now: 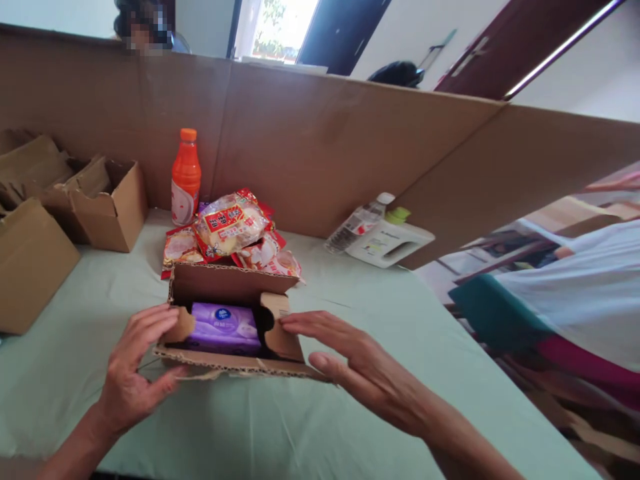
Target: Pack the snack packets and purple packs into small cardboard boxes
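Observation:
A cardboard box with its top flaps up stands on the cloth-covered table. Inside it lies a purple pack of tissues with a blue logo. At the box's left end, my left hand has its fingers stretched over the small side flap, thumb apart near the front corner. My right hand is held out flat, fingertips at the right side flap and thumb apart. Neither hand is closed round anything. Part of the pack sits in shadow below the flaps.
Behind the box are red-and-clear snack packets and an orange bottle. Several cardboard boxes stand left. A clear bottle and white jug lean against the cardboard wall. A person is beyond it.

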The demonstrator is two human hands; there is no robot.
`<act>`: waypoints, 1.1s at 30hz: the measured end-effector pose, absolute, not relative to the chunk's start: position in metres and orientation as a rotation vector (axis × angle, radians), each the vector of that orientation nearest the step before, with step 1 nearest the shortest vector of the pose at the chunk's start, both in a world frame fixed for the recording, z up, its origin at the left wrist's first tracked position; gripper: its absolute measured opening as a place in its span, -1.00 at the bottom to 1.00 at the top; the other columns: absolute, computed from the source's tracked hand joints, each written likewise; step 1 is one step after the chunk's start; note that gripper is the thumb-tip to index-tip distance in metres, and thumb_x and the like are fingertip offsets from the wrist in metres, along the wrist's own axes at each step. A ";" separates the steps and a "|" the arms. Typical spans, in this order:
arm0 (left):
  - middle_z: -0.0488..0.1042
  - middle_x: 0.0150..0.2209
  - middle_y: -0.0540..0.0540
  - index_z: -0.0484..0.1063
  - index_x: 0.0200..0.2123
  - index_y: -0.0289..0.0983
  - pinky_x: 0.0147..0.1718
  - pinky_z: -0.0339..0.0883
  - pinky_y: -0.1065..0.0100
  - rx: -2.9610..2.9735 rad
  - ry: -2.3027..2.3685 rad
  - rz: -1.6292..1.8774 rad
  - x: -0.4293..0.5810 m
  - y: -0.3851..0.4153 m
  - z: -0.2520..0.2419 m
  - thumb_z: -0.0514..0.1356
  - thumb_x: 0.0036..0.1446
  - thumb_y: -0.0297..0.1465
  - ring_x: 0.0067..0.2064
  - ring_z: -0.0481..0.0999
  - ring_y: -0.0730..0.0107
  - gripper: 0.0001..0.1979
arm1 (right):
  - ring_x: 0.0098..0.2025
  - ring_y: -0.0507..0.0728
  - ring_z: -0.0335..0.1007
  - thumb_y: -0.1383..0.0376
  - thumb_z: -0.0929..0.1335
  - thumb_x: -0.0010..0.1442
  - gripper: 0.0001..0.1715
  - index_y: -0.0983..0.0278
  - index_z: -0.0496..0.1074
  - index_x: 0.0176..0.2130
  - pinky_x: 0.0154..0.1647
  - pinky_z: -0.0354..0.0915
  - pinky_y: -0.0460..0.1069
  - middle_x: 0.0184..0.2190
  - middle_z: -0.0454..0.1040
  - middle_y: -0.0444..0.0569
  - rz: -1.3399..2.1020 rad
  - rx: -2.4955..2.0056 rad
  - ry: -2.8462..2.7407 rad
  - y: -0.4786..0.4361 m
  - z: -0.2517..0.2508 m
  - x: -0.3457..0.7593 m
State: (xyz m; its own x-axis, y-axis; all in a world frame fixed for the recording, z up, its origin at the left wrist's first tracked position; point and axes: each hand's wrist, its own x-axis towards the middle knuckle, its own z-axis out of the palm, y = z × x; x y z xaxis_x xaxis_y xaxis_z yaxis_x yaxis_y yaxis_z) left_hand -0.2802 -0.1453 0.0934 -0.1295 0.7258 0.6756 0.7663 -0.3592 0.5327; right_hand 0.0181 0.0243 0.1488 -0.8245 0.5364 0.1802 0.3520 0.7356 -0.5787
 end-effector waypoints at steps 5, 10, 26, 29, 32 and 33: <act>0.54 0.00 -0.17 0.42 0.08 -0.22 0.08 0.45 0.19 -2.052 -1.828 -1.377 -0.278 -0.147 0.103 0.23 0.27 -0.38 0.14 0.47 0.18 -0.69 | 0.33 0.33 0.27 -0.15 0.19 0.39 -0.28 0.13 0.29 0.34 0.36 0.18 0.32 0.27 0.40 0.08 0.723 -0.538 -2.639 0.018 0.136 0.029; 0.52 0.05 -0.15 0.43 0.09 -0.18 0.12 0.43 0.18 -1.962 -1.945 -1.382 -0.274 -0.152 0.103 0.19 0.30 -0.45 0.13 0.50 0.21 -0.70 | 0.16 0.27 0.46 0.15 0.36 0.35 -0.41 0.12 0.29 0.31 0.13 0.44 0.22 0.12 0.53 0.08 0.473 -0.506 -2.575 0.012 0.126 0.026; 0.38 0.12 -0.19 0.14 0.33 -0.08 0.09 0.42 0.08 -1.609 -2.164 -1.433 -0.256 -0.139 0.097 0.22 0.25 -0.40 0.03 0.49 0.21 -0.39 | 0.07 0.24 0.53 0.24 0.33 0.37 -0.47 0.16 0.26 0.28 -0.18 0.58 0.07 0.12 0.50 0.16 0.290 -0.603 -2.365 0.019 0.109 0.005; 0.37 0.16 -0.19 0.12 0.34 -0.08 0.09 0.41 0.11 -1.617 -2.195 -1.499 -0.255 -0.141 0.095 0.22 0.25 -0.40 0.06 0.47 0.21 -0.37 | 0.08 0.25 0.52 0.24 0.34 0.37 -0.49 0.17 0.30 0.26 -0.09 0.56 0.10 0.10 0.52 0.15 0.242 -0.595 -2.358 0.018 0.109 0.005; 0.35 0.20 -0.17 0.12 0.34 -0.05 0.11 0.38 0.14 -1.618 -2.227 -1.622 -0.256 -0.146 0.094 0.22 0.26 -0.38 0.11 0.44 0.22 -0.38 | 0.04 0.25 0.55 0.26 0.37 0.33 -0.51 0.16 0.35 0.22 0.00 0.52 0.14 0.02 0.58 0.10 0.265 -0.526 -2.342 0.014 0.111 0.004; 0.35 0.21 -0.15 0.13 0.33 -0.04 0.13 0.36 0.16 -1.611 -2.239 -1.682 -0.256 -0.147 0.095 0.22 0.27 -0.36 0.13 0.43 0.22 -0.39 | 0.01 0.25 0.56 0.28 0.38 0.31 -0.51 0.15 0.37 0.21 0.00 0.51 0.13 -0.01 0.60 0.08 0.297 -0.496 -2.330 0.012 0.112 0.004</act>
State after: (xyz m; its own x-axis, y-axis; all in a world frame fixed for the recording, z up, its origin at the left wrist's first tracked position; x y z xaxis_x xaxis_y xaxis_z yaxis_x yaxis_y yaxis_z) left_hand -0.2562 -0.1468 0.0949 -0.4999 0.7360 0.4566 0.6437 -0.0370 0.7644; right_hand 0.0035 0.0122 0.1123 -0.6635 0.4323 0.6106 0.2651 0.8991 -0.3484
